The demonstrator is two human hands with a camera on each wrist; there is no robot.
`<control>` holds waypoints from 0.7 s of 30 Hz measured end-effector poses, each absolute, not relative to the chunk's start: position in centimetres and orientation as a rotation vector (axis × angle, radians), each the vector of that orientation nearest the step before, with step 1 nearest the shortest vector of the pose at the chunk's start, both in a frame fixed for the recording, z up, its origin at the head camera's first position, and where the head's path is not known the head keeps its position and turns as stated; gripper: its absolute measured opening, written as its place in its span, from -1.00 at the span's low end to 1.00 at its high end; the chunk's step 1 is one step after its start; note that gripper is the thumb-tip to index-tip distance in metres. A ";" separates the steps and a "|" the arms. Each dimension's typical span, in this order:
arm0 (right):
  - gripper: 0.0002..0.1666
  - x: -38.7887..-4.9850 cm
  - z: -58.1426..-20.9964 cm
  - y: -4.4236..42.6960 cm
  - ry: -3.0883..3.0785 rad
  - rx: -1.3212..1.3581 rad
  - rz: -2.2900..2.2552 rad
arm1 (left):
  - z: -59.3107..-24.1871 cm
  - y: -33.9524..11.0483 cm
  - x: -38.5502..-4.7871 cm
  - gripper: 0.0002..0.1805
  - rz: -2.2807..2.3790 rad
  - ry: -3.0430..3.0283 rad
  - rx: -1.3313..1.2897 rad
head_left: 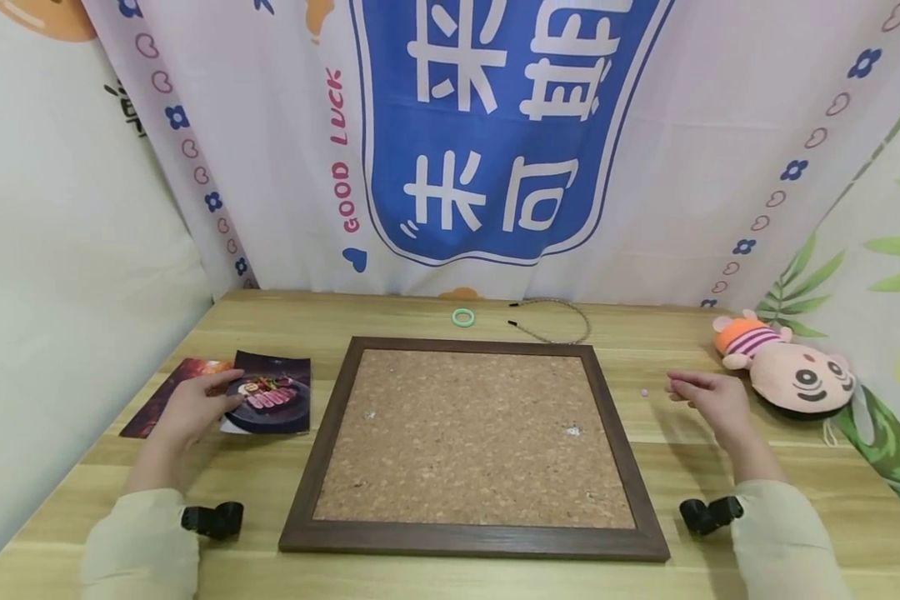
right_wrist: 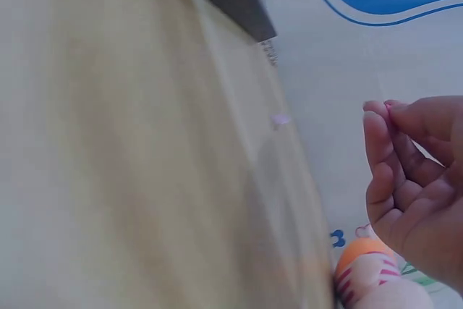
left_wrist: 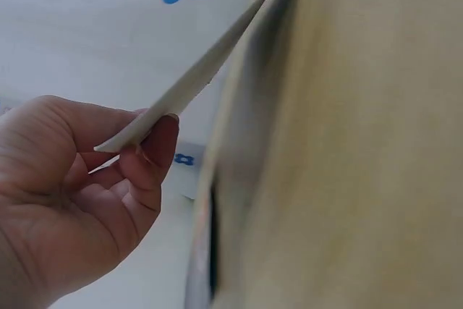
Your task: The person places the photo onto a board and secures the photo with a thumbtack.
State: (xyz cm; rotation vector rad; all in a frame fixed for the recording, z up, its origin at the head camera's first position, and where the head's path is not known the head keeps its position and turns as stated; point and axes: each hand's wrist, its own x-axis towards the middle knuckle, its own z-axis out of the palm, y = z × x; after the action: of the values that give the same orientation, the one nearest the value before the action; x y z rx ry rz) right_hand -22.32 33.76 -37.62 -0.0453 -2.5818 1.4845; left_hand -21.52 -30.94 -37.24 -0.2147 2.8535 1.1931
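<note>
Photo print (head_left: 276, 395) pinched at left edge by left hand (head_left: 192, 408), left of corkboard (head_left: 480, 433); judged light, bendable, easily creased; edge hold preferred. Tiny pink item (right_wrist: 389, 105) pinched by right hand (head_left: 714, 402); judged easily dropped.

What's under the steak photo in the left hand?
A pale sliver shows at the near left corner of the steak photo; I can't identify it. The red photo lies just left; whether it runs underneath is covered by the left hand and steak photo.
</note>
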 end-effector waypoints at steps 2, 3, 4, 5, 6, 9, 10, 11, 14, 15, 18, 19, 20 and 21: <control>-0.51 -22.4 -37.0 33.7 -2.608 -0.012 1.439 | -36.8 -31.0 -21.7 -0.37 1.230 2.865 -0.236; -0.50 -22.5 -36.8 33.6 -2.612 -0.010 1.436 | -36.5 -31.0 -21.9 -0.36 1.253 2.863 -0.250; -0.50 -22.6 -36.5 33.5 -2.611 -0.004 1.437 | -36.9 -31.5 -22.5 -0.35 1.257 2.883 -0.247; -0.50 -22.7 -36.2 33.4 -2.617 -0.005 1.438 | -36.8 -31.6 -22.8 -0.35 1.273 2.886 -0.249; -0.50 -22.8 -36.0 33.3 -2.618 -0.004 1.442 | -37.3 -32.1 -23.5 -0.34 1.287 2.894 -0.251; -0.51 -23.3 -35.4 32.7 -2.621 0.001 1.435 | -38.5 -32.9 -25.4 -0.33 1.394 2.863 -0.231; -0.52 -23.4 -35.3 32.5 -2.619 0.008 1.432 | -38.9 -33.0 -26.0 -0.33 1.448 2.841 -0.229; -0.52 -23.6 -35.2 32.2 -2.627 0.012 1.418 | -38.2 -32.2 -25.9 -0.34 1.490 2.809 -0.218; -0.52 -24.1 -34.9 31.3 -2.639 0.020 1.388 | -36.2 -29.3 -25.4 -0.36 1.598 2.722 -0.171; -0.52 -24.2 -34.9 31.0 -2.642 0.025 1.390 | -35.5 -28.2 -25.1 -0.36 1.633 2.692 -0.147; -0.52 -24.6 -34.6 30.1 -2.661 0.022 1.405 | -33.9 -25.0 -24.5 -0.38 1.704 2.614 -0.082; -0.52 -24.8 -34.5 29.8 -2.662 0.031 1.416 | -33.8 -24.2 -24.6 -0.39 1.732 2.586 -0.068; -0.53 -25.0 -34.4 29.5 -2.664 0.037 1.424 | -33.7 -23.4 -24.8 -0.39 1.755 2.558 -0.054; -0.54 -25.1 -34.3 29.1 -2.657 0.048 1.447 | -33.7 -22.6 -25.0 -0.40 1.776 2.531 -0.050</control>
State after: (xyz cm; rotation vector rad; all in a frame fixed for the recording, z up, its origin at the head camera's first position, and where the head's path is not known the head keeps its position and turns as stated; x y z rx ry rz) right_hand -25.14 29.13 -34.27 0.0480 -2.6566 1.4470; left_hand -25.05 -22.64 -33.72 -0.0503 2.5306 1.7761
